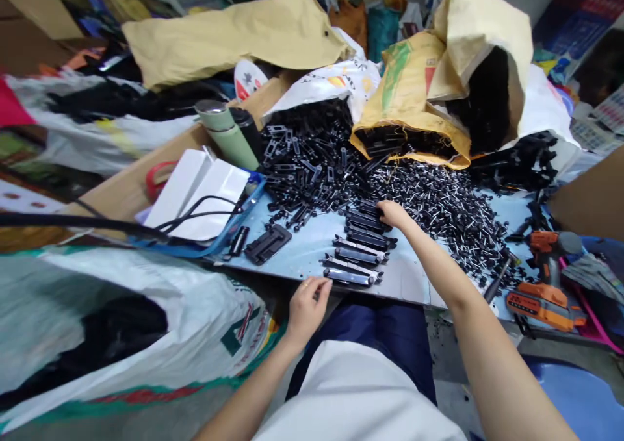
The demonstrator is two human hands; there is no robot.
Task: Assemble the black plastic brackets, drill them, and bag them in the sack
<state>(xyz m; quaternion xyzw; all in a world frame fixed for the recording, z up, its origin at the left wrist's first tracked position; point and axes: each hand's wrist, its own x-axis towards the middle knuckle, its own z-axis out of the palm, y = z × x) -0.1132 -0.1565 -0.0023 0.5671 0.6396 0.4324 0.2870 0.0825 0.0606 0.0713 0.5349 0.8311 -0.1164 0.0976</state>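
A row of long black plastic parts (363,239) with forked ends lies on the light blue tabletop, running away from its front edge. At the far end of the row, my right hand (394,214) is closed, its fingertips down at the right end of the farthest part; what they grip is hidden. My left hand (308,308) is at the front edge, fingers curled and thumb close to them, beside the left end of the nearest black part (348,277). Anything between those fingers is too small to make out.
Behind the row are heaps of black-headed screws (429,197) and small black plastic pieces (312,162). An orange cordless drill (546,278) lies at right. A blue tray (205,251), green flask (227,132) and black holder (268,243) are left; a yellow sack (404,90) stands behind.
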